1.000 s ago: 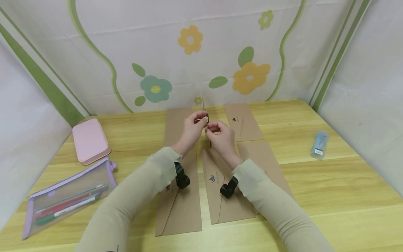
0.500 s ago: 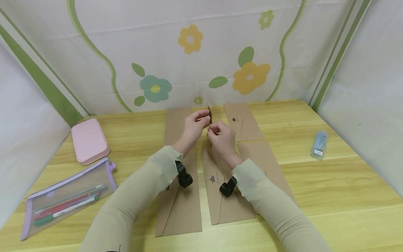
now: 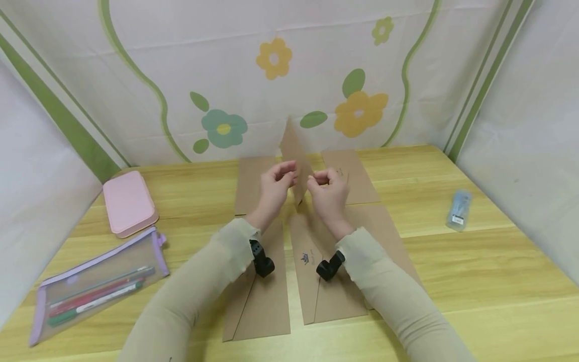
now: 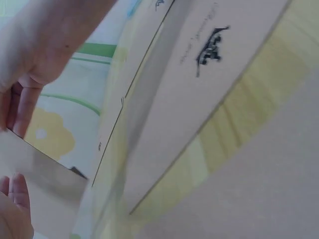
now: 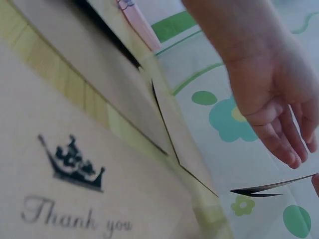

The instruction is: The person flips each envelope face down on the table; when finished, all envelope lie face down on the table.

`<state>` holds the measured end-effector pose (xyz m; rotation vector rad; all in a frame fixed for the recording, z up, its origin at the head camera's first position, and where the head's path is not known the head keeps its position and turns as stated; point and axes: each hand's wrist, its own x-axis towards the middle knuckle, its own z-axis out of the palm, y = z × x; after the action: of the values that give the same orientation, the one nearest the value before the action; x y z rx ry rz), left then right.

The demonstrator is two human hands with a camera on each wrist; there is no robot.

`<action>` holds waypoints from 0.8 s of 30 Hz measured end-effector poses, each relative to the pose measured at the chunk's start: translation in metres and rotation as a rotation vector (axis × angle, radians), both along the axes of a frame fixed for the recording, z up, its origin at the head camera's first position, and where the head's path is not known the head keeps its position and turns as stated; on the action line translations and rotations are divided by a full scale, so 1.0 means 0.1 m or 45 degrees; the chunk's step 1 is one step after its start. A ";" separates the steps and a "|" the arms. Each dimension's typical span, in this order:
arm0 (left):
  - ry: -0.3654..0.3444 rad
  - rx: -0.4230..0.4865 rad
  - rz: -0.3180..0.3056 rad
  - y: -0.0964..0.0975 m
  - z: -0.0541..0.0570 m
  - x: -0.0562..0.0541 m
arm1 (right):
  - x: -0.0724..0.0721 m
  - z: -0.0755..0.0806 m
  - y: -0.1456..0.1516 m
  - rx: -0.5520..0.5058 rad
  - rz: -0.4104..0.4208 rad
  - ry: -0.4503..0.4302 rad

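A brown kraft-paper envelope (image 3: 296,161) stands raised between the two hands in the head view, its flat side turned partly to the left. The right hand (image 3: 330,196) pinches its edge between thumb and fingers, also visible at upper left in the left wrist view. Close by on the other side, the left hand (image 3: 275,191) has its fingers loosely extended; in the right wrist view a gap separates these fingertips from the envelope (image 5: 269,188). Below the hands lie more envelopes, including a front left one (image 3: 267,296) and a front middle one (image 3: 339,296) printed with a crown and "Thank you".
More brown envelopes lie at the back left (image 3: 254,183), back right (image 3: 357,183) and right (image 3: 384,226). A pink case (image 3: 129,202) and a clear pouch (image 3: 108,261) with pens are on the left. A small blue translucent box (image 3: 459,208) sits far right.
The envelope has turned from edge-on to showing its broad side. The right hand has shifted right with its edge, and the left hand's fingers have come away from it.
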<state>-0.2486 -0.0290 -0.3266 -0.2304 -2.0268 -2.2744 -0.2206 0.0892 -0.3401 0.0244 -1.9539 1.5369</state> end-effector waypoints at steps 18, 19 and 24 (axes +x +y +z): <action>-0.135 -0.039 0.104 -0.16 -0.28 0.04 | -0.31 -0.31 0.21 -0.750 0.108 0.017; -0.150 -0.015 0.106 -0.16 -0.28 0.04 | -0.36 -0.39 0.23 -0.774 0.120 0.017; -0.165 0.064 0.102 -0.14 -0.31 0.06 | -0.32 -0.36 0.21 -0.960 0.155 -0.023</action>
<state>-0.2428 -0.0434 -0.3575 0.0020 -1.9954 -2.3441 -0.2525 0.1097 -0.3757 -0.1915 -1.2926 2.2632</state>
